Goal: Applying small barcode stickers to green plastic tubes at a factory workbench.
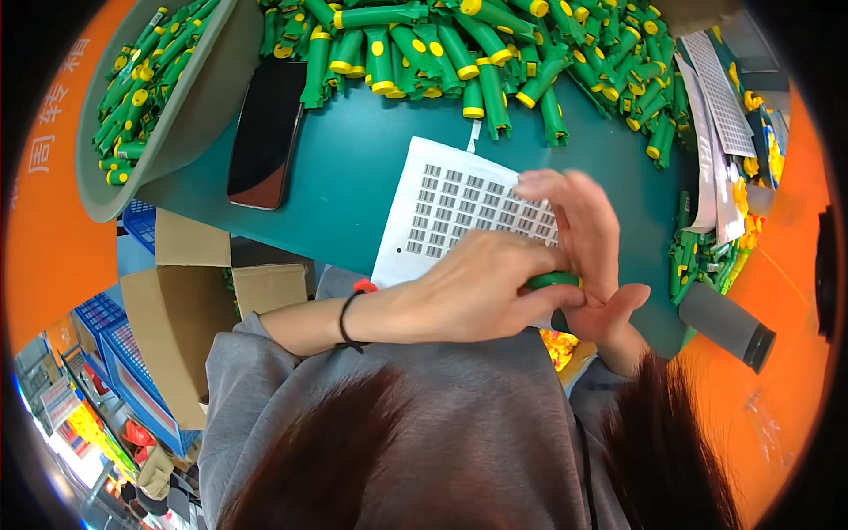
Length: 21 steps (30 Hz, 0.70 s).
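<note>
A person in a grey top (pixel 459 415) bends over a green table (pixel 353 177), both hands meeting at the near side, right of centre. The left hand (pixel 481 283), a dark band (pixel 346 320) at its wrist, is curled into a pinch with thumb and fingers around a small green tube (pixel 554 280), which lies mostly hidden between the two hands. The right hand (pixel 594 247) is open, its fingers raised and slightly bent, its thumb spread and its palm toward the tube; whether it also grips the tube cannot be told. Just beyond the hands lies a white label sheet (pixel 455 208) printed with rows of dark blocks, its right part covered by the fingers. Farther left, a dark phone (pixel 265 132) rests between a grey basin (pixel 199 88) of green tubes and the sheet. A heap (pixel 424 53) of yellow-ended green tubes spans the far side. At right stand more printed papers (pixel 720 97) and, nearer, a grey cylinder (pixel 720 322). An open carton (pixel 163 327) sits at near left, beside blue crates (pixel 128 353).
</note>
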{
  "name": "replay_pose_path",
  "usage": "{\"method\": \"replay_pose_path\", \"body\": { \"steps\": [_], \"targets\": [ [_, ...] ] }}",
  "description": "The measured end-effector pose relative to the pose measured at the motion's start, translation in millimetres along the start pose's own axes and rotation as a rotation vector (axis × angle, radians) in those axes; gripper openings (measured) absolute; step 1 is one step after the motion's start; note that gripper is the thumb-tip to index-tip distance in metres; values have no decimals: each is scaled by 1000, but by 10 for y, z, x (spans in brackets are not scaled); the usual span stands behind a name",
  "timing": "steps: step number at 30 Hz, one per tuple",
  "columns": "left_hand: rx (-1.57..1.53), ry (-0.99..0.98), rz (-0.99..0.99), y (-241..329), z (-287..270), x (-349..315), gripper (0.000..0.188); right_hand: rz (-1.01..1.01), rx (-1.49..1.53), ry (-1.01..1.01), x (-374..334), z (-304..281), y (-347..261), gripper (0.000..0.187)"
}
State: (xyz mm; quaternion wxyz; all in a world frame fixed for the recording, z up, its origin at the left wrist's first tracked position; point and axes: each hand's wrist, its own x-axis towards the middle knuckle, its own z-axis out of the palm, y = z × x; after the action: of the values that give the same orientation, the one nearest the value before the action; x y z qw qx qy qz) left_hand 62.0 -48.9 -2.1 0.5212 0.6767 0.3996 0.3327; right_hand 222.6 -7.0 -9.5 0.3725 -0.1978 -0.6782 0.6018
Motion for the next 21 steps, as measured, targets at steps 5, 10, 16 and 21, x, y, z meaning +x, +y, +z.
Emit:
{"method": "replay_pose_path", "body": {
  "steps": [5, 10, 16, 21],
  "targets": [
    [179, 930, 4, 143, -1268, -425, 21, 67, -394, 636, -148, -590, -77, 48],
    [1228, 1370, 177, 85, -2289, -749, 28, 558, -556, 554, -475, -556, -129, 28],
    [484, 404, 266, -325, -525, 178, 19, 591, -368, 465, -467, -500, 122, 23],
    [404, 313, 294, -500, -194, 464, 15, 470, -278, 489, -473, -438, 152, 25]
  ]
}}
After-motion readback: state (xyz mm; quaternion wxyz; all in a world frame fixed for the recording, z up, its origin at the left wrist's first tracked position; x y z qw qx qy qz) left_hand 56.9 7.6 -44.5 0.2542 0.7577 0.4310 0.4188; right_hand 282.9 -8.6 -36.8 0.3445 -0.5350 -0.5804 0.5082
